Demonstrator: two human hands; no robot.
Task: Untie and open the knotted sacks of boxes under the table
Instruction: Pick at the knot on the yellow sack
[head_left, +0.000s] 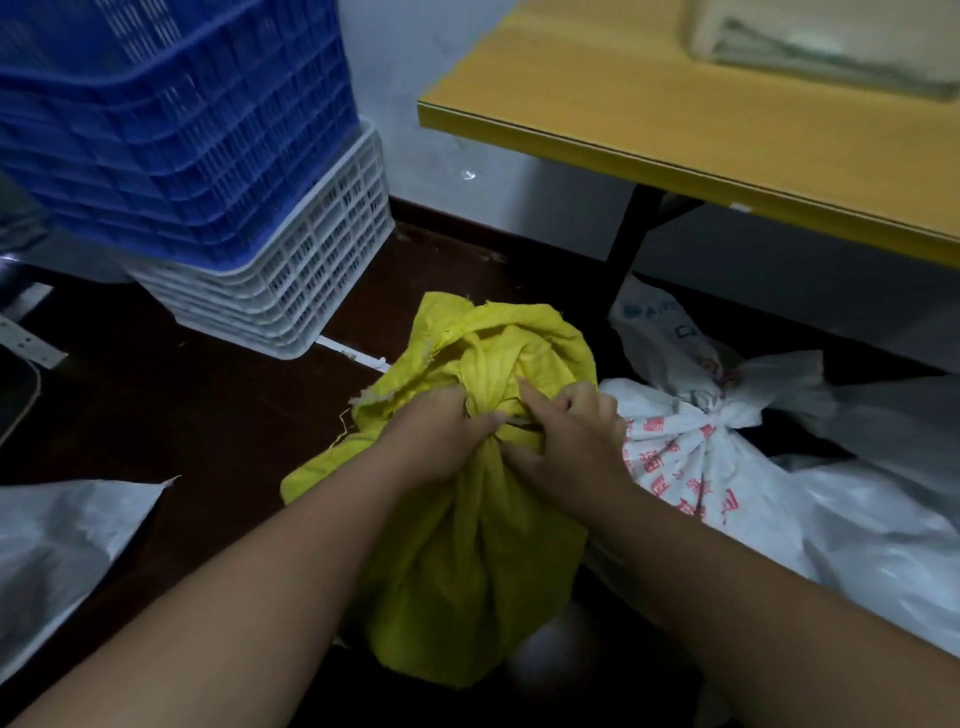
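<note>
Yellow sack (457, 519) beside table (675, 104): we clamped left hand (441, 441), right hand (566, 436) on knot (488, 384). Risk: pulling wrong strand tightened it, weave tore.

yellow sack (467, 545): 1 | white sacks (701, 467): 3 | hands (441, 441): 2 | table (675, 114): 1

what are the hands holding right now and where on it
Both hands grip the yellow sack at its knotted neck: the left hand clutches the gathered cloth at the knot, the right hand pinches the knot from the other side.
</note>
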